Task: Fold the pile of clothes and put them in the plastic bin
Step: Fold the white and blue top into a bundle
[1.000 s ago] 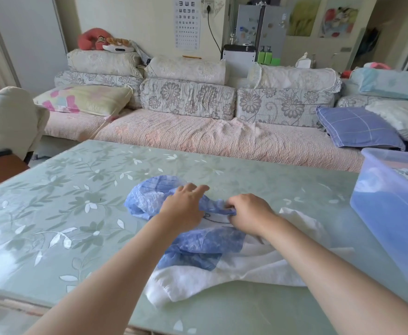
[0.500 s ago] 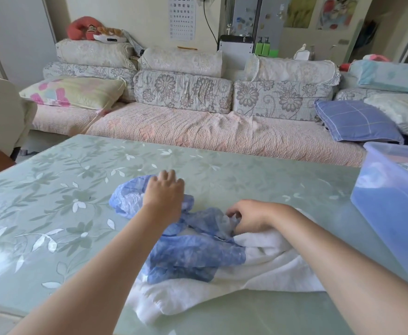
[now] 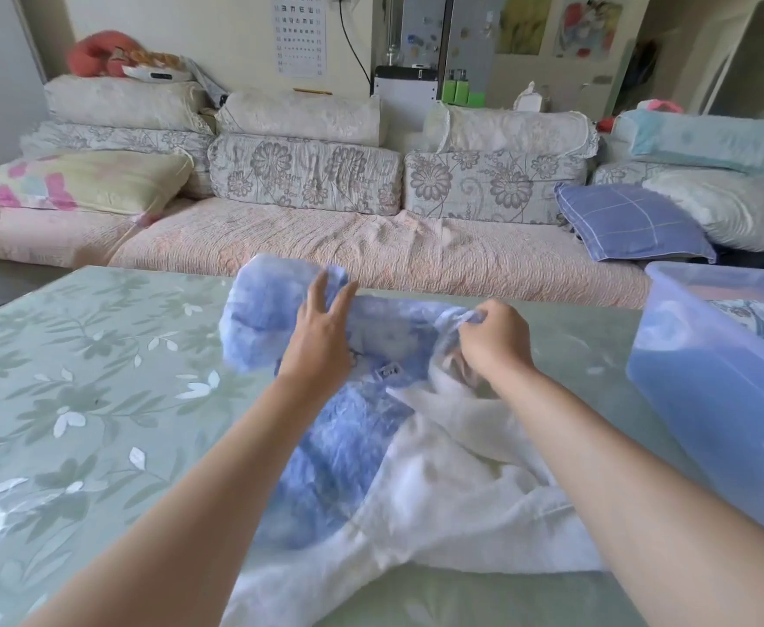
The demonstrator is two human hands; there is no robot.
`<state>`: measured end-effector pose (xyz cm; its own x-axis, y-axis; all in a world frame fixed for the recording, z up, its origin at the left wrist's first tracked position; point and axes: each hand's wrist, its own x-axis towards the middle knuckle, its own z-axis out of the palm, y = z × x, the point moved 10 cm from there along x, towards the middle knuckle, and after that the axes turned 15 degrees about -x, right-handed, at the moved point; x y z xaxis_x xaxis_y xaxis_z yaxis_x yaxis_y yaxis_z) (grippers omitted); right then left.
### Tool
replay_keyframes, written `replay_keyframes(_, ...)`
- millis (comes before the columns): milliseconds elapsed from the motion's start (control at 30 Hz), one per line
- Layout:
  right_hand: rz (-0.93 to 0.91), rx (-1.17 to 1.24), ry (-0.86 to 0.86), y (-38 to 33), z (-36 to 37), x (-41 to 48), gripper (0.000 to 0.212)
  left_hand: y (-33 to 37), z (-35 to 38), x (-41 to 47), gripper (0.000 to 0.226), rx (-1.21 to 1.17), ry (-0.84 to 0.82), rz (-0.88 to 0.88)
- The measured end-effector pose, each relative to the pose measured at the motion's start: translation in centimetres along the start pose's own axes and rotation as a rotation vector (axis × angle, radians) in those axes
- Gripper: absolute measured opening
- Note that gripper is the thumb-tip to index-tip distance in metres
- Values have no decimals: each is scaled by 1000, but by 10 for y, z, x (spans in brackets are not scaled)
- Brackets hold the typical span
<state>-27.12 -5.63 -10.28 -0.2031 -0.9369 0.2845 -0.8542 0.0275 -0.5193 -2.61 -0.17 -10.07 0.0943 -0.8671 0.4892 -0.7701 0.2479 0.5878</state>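
Garment (image 3: 344, 459) lifted by far edge, right hand (image 3: 497, 339) pinching, left hand (image 3: 321, 337) seemingly gripping, plastic bin (image 3: 705, 391) near right, table (image 3: 77, 400) wide leftward.

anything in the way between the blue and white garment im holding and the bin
Nothing visible does: only bare table lies between the garment and the bin to its right. The right hand pinches it.
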Motion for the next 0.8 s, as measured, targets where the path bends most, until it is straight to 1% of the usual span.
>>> replay_keyframes(33, 10, 53, 1, 5, 1, 5, 23, 4, 8, 1, 88, 58, -14, 32)
replay_keyframes(67, -4, 83, -64, 7, 9, 7, 45, 9, 18, 0, 92, 136, -37, 51)
replay_keyframes(100, -44, 91, -153, 7, 20, 6, 68, 13, 29, -3, 91, 192, -72, 68)
replay_keyframes(133, -103, 58, -218, 5, 27, 3, 83, 19, 41, -8, 84, 219, -123, 98)
replay_keyframes(167, -173, -17, -249, 4, 32, 1, 87, 27, 54, -15, 73, 240, -198, 138)
replay_keyframes(200, -246, -112, -264, 2, 35, -3, 85, 30, 68, -24, 59, 275, -299, 157)
replay_keyframes(233, -299, -190, -293, 2, 41, -7, 79, 30, 80, -33, 47, 298, -410, 135)
replay_keyframes(267, -332, -234, -350, 3, 47, -12, 70, 26, 92, -44, 43, 289, -527, 70)
replay_keyframes(300, -358, -258, -425, 4, 55, -19, 59, 20, 103, -58, 51, 248, -645, -15)
replay_keyframes(333, -390, -281, -498, 4, 62, -27, 52, 15, 114, -75, 66, 210, -763, -90)
replay_keyframes(367, -417, -314, -572, 7, 69, -37, 50, 13, 123, -91, 81, 205, -877, -118)
replay_keyframes(400, -435, -366, -637, 10, 75, -46, 52, 11, 129, -103, 89, 228, -958, -111)
replay_keyframes(433, -450, -426, -684, 16, 80, -53, 56, 7, 133, -110, 89, 255, -994, -97)
replay_keyframes(533, -454, -595, -717, 33, 80, -65, 69, -10, 139, -113, 63, 285, -1054, -41)
replay_keyframes(600, -477, -633, -703, 39, 75, -70, 74, -18, 139, -119, 59, 288, -1130, 12)
replay_keyframes(633, -483, -627, -695, 40, 72, -72, 75, -21, 136, -121, 59, 258, -1148, -5)
replay_keyframes(700, -488, -610, -677, 45, 66, -74, 80, -27, 123, -119, 58, 203, -1113, -44)
replay_keyframes(767, -482, -611, -640, 49, 57, -74, 84, -34, 109, -110, 53, 157, -1032, -63)
replay_keyframes(800, -503, -603, -595, 47, 49, -73, 83, -39, 102, -105, 50, 132, -976, -78)
